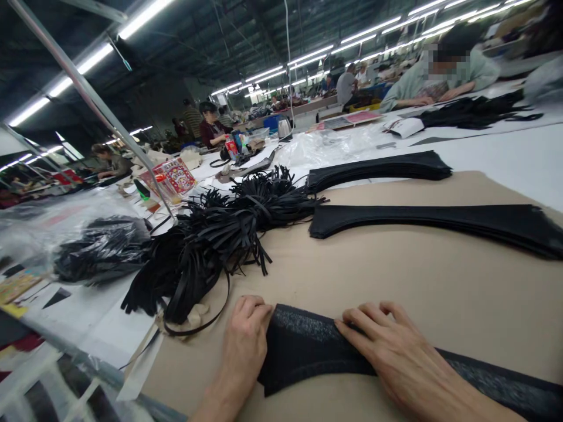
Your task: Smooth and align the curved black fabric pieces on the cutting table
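Observation:
A long black curved strip of material lies across the front of the tan board, with a shiny speckled band along its upper edge. My left hand is closed at the strip's left end, its thumb and fingers pinching the corner there. Over the strip's middle rests my right hand, palm down, fingers spread with their tips on the upper edge. Its thumb is hidden under the hand. The right part of the strip passes beneath my right forearm and runs out of the frame.
Two stacks of black curved pieces lie farther back on the tan board. Left of them is a heap of black straps. A plastic bag of black material and a metal pole are at left. A co-worker sits opposite.

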Demonstrator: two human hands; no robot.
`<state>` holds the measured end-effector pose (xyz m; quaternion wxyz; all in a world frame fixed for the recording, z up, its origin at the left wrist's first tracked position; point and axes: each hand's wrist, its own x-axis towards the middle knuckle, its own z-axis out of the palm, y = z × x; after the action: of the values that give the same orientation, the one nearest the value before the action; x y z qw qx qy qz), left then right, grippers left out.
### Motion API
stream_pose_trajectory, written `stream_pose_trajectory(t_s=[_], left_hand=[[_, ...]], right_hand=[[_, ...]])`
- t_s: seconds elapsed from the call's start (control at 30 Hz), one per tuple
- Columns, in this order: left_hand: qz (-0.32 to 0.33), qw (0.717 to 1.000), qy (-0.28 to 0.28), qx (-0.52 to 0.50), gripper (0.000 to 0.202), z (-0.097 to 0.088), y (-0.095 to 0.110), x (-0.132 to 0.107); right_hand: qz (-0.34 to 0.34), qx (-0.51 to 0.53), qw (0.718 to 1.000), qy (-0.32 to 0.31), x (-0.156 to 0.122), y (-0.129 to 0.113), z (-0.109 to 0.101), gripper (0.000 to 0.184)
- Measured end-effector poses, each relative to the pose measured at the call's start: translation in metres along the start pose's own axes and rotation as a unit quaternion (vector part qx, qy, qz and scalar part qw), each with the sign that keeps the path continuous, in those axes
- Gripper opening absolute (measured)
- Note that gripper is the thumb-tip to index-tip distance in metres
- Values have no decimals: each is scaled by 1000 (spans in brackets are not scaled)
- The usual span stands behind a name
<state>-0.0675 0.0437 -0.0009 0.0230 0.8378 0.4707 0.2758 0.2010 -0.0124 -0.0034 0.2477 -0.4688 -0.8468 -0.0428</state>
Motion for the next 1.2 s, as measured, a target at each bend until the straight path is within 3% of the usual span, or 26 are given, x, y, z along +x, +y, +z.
stream_pose_trajectory(t_s=[0.1, 0.2, 0.33, 0.43, 0.53, 0.77, 0.9, 1.2], left_hand=[[-20, 998, -3, -65, 28, -5, 6, 15], [-9, 990, -87, -109, 29, -7, 17, 31], [-36, 978, -183, -92, 25, -5, 24, 45], [-49, 974, -211, -67, 24, -3, 24, 49], [-54, 972, -223, -58, 23, -4, 24, 51], [-54, 962, -261, -52, 15, -10, 23, 61], [-42, 960, -268, -67, 16, -12, 21, 61], [23, 956, -270, -115, 21, -11, 8, 56]], right_hand=[[-1, -19, 999, -26, 4, -3, -4, 40], [-9, -32, 999, -25, 5, -6, -10, 43], [-8, -45, 999, -22, 6, -10, -13, 54], [52, -8, 996, -68, 17, -16, -11, 36], [127, 21, 983, -129, 35, -25, -7, 14], [217, 34, 958, -187, 68, -40, 2, 11], [222, 56, 956, -185, 72, -38, 3, 11], [162, 114, 967, -160, 63, -26, 12, 12]])
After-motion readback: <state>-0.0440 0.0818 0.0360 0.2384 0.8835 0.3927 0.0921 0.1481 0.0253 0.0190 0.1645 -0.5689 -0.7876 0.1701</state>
